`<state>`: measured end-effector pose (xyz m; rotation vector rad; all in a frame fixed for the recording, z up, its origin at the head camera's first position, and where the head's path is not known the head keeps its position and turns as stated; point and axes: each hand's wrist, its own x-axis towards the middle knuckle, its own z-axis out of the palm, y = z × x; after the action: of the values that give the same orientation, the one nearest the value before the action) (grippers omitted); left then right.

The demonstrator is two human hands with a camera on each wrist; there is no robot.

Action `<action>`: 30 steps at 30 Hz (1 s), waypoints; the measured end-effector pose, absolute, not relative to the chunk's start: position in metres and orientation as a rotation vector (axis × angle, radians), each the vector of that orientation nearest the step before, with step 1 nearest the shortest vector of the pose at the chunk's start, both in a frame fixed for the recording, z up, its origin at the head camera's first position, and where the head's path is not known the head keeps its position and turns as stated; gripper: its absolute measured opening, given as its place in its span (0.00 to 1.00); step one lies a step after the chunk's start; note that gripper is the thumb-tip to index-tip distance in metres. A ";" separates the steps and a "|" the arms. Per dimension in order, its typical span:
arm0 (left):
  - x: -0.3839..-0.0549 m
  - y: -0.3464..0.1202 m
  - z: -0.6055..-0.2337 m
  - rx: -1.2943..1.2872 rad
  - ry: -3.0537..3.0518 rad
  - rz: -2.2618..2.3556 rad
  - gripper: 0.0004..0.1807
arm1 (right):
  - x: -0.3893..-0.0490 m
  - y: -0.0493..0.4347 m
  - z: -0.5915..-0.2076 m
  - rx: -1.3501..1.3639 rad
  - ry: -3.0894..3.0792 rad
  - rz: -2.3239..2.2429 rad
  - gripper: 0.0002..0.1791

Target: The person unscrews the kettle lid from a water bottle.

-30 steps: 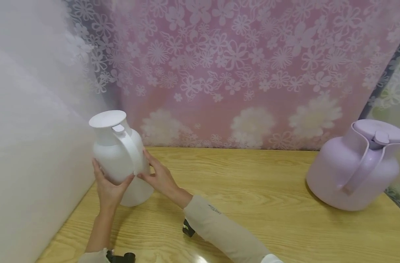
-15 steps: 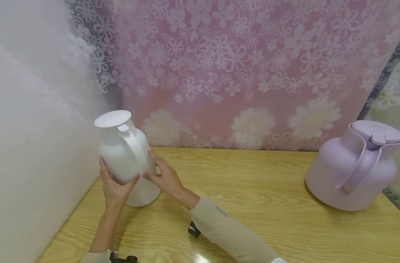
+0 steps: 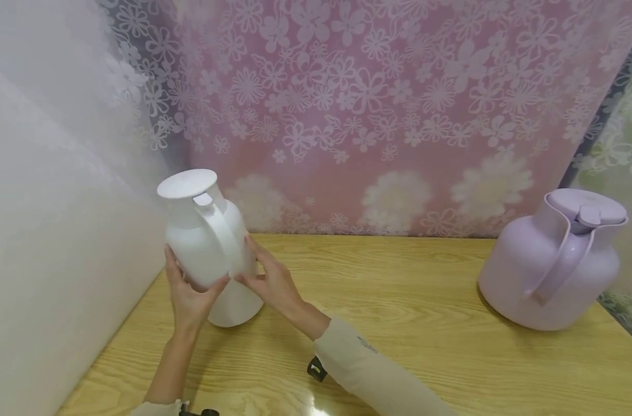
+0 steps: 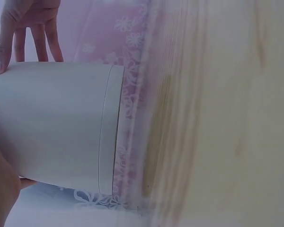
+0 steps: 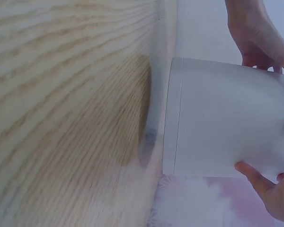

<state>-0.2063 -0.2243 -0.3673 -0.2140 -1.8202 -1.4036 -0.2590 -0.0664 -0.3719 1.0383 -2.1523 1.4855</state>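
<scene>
A white thermos jug (image 3: 212,248) with a flat lid and a side handle is held between both hands, slightly tilted. My left hand (image 3: 188,297) grips its left side, thumb spread toward the handle's lower end. Against the right side, my right hand (image 3: 277,283) holds it with the thumb near that same spot. In the left wrist view the jug's base (image 4: 111,132) hangs above the table, with a gap under it. The right wrist view also shows the jug (image 5: 222,118) apart from the wood, its shadow below. The far fingers are partly hidden behind the body.
A lilac thermos jug (image 3: 547,277) stands on the right of the wood-grain table (image 3: 378,306). A pale wall (image 3: 61,202) runs close along the left. Behind the table hangs a pink flowered curtain (image 3: 347,115).
Both hands have carried the white thermos jug a little to the right, keeping the same grip. The lilac jug appears slightly further left as the head view shifts.
</scene>
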 end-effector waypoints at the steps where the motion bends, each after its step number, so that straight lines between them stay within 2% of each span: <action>1: -0.205 -0.222 -0.365 -0.230 -1.823 -1.401 0.61 | -0.258 -0.065 -0.371 1.027 -2.156 1.492 0.42; 18: -0.202 -0.200 -0.357 -0.378 -1.825 -1.392 0.63 | -0.241 -0.035 -0.364 0.954 -2.173 1.480 0.41; 30: -0.201 -0.191 -0.359 -0.449 -1.837 -1.374 0.63 | -0.228 -0.018 -0.359 0.955 -2.142 1.457 0.36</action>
<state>-0.2006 -0.1908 -0.3586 -0.4491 -1.8374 -1.3744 -0.2278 -0.0182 -0.3595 0.9552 -2.1423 1.4571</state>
